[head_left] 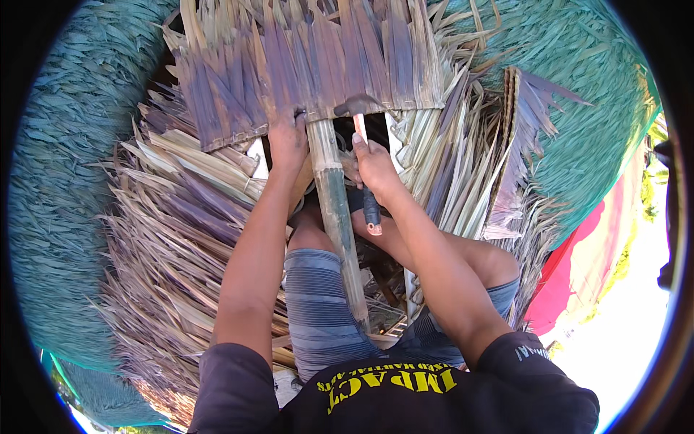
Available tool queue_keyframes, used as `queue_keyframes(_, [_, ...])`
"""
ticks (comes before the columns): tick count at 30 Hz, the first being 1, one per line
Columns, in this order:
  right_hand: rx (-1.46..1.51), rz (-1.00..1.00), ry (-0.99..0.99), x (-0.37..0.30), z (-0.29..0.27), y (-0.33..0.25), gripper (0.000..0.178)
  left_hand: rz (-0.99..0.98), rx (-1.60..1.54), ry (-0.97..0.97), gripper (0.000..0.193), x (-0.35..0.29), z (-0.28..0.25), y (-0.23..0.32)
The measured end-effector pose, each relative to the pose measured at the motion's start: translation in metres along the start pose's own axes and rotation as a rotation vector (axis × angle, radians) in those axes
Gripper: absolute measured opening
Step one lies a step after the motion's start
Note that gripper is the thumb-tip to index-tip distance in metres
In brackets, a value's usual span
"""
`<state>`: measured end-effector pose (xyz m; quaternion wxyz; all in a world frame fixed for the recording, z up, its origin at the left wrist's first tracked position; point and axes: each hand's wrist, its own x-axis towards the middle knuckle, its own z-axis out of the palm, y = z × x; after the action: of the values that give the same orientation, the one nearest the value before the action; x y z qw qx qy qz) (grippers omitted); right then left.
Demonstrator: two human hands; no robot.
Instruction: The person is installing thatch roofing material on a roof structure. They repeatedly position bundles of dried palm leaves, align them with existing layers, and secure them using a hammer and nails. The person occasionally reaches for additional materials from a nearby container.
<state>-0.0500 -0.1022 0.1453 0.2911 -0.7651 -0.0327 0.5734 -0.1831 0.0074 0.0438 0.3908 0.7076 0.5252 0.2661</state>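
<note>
My right hand (377, 168) is wrapped around a hammer (361, 128) with a dark head, a pale shaft and a black grip. The hammer's head lies close to the stitched lower edge of a thatch panel (311, 69) made of dry, purplish-brown leaves. At that same edge, left of the bamboo pole (335, 206), my left hand (288, 141) is closed on the panel. Whether a nail is between its fingertips is too small to tell. The pole runs from under the panel down between my legs.
Layers of dry thatch (184, 210) slope away on the left, and another leaf panel (510, 159) leans on the right. Green netting (72, 217) covers thatch at both sides. Pale frame pieces (258, 158) border a dark gap beneath the panel. A red surface (560, 267) shows lower right.
</note>
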Motion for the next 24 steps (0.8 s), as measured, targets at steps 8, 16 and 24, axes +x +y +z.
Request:
queue_keyframes(8, [-0.616, -0.522, 0.19, -0.019, 0.01, -0.025, 0.046, -0.013, 0.267, -0.207, 0.02, 0.006, 0.03, -0.031])
queue_keyframes(16, [-0.677, -0.574, 0.194, -0.021, 0.018, -0.051, 0.035, 0.013, 0.189, -0.263, 0.029, 0.015, 0.027, -0.039])
queue_keyframes(24, [-0.733, -0.549, 0.181, 0.015, 0.026, -0.015, 0.036, 0.174, 0.04, -0.09, 0.049, 0.017, 0.031, -0.055])
